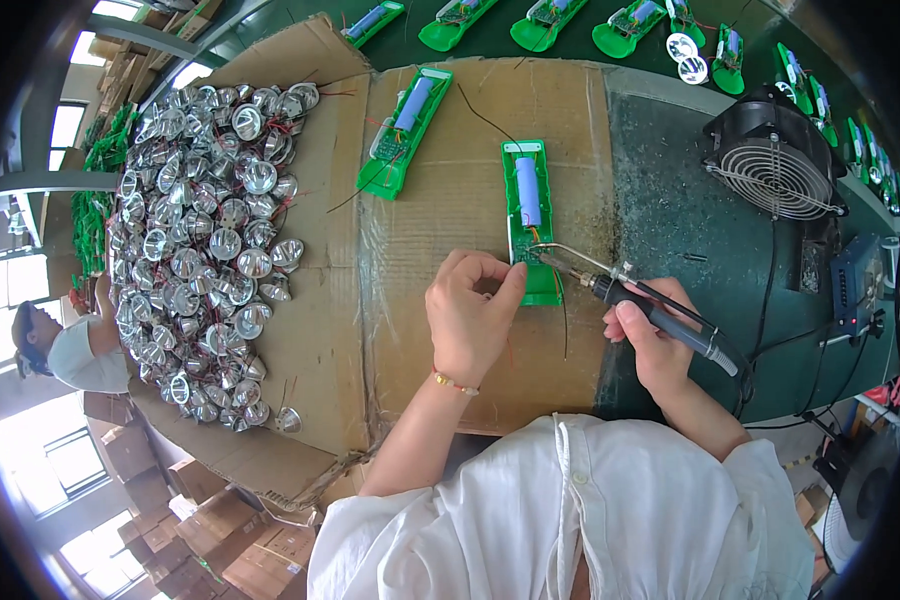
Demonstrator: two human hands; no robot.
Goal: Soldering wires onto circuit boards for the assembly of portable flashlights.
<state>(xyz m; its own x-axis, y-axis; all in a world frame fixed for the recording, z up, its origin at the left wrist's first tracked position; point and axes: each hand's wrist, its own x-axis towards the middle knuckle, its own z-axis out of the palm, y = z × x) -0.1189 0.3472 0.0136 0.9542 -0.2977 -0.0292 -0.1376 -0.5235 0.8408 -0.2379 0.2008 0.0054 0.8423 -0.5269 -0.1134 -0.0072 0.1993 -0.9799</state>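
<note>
In my right hand is a soldering iron with a thin curved metal feed tube along its tip. Its tip reaches the small circuit board at the lower part of an open green plastic housing. A purple cylindrical battery lies in that housing, with short coloured wires below it and a black wire trailing down the right side. My left hand is closed in a pinch at the housing's lower left edge. What its fingers hold is hidden; a thin red wire shows just below them.
A second green housing with a battery lies at upper left on the cardboard. Many silver reflector cups are heaped at left. A black fan and a blue box-shaped unit stand at right. A person is at far left.
</note>
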